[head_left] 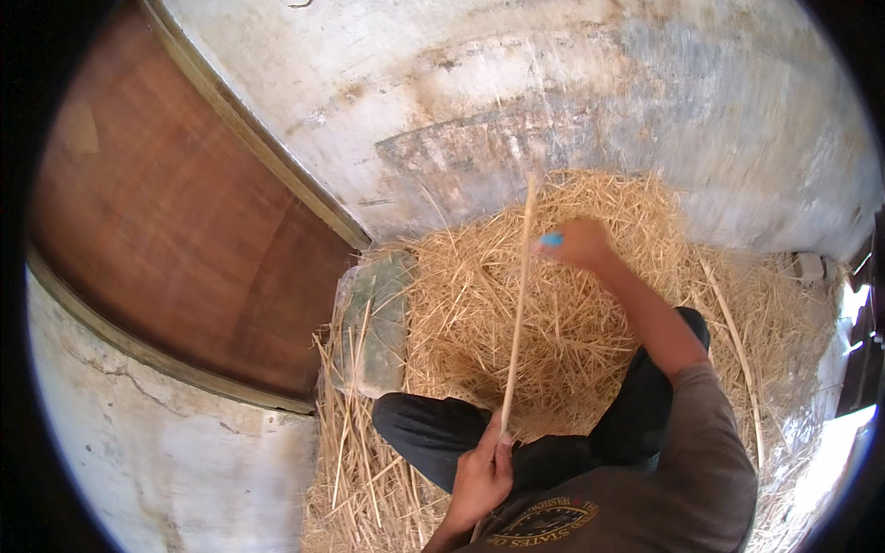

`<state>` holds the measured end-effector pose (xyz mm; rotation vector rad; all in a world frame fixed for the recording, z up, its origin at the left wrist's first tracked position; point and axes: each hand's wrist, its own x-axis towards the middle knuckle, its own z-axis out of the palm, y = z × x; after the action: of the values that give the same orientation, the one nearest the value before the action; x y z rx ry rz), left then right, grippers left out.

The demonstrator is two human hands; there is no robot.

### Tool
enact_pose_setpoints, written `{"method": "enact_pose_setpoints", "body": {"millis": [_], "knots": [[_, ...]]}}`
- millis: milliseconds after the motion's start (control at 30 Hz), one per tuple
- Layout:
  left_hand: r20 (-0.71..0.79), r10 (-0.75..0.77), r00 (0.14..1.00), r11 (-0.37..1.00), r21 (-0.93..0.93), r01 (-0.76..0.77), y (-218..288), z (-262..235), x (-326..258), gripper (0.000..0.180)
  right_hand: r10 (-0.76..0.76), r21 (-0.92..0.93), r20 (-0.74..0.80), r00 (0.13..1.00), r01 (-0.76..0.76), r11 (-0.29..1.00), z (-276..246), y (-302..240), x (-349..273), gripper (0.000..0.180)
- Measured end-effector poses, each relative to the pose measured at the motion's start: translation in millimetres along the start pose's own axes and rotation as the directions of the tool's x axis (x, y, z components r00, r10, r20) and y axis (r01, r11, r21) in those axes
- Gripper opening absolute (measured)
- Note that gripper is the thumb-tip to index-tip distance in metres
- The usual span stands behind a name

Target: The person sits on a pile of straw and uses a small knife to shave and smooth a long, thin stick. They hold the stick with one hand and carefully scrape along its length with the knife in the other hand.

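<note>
My left hand (483, 476) is closed round the lower end of a long, pale, peeled-looking stick (518, 323). The stick rises from my lap and leans slightly right toward the wall. To the right of its upper part is my right hand (584, 243), closed and a little smeared by motion. A small blue object (551, 240) pokes out of that fist toward the stick. Its kind does not show, and the rest of it is hidden by the fingers. A narrow gap separates the blue object from the stick.
Dry straw (461, 313) is heaped between my bent legs and the stained wall (516, 101). A grey-green block (376, 323) lies left of the heap, near a brown wooden door (184, 212). Another pale stick (733, 336) rests on the straw at right.
</note>
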<state>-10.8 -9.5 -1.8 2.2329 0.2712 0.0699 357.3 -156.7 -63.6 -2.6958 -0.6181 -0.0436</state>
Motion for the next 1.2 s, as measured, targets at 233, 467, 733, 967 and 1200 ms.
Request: {"method": "enact_pose_setpoints", "body": {"millis": [233, 467, 733, 967, 1200], "knots": [[0.131, -0.156, 0.979, 0.987, -0.022, 0.16, 3, -4, -13, 0.04, 0.108, -0.171, -0.229, 0.968, -0.149, 0.974, 25, 46, 22, 0.083], [-0.081, -0.051, 0.995, 0.989, -0.141, 0.039, -43, -19, -37, 0.041, 0.386, 0.267, -0.109, 0.916, -0.347, 0.899, -19, 51, 15, 0.083], [-0.063, -0.116, 0.991, 0.984, -0.142, 0.106, -24, -12, -13, 0.041, -0.462, 0.189, -0.005, 0.887, 0.454, 0.871, -5, -60, -76, 0.06], [0.03, -0.02, 0.999, 0.999, 0.032, 0.019, -10, -1, -29, 0.04, -0.31, -0.049, -0.232, 0.922, 0.308, 0.95, 21, 3, -15, 0.072], [0.027, -0.015, 1.0, 0.999, 0.038, 0.014, -16, 10, -17, 0.039, -0.476, -0.228, -0.26, 0.84, 0.426, 0.876, 36, 47, 27, 0.076]]}}
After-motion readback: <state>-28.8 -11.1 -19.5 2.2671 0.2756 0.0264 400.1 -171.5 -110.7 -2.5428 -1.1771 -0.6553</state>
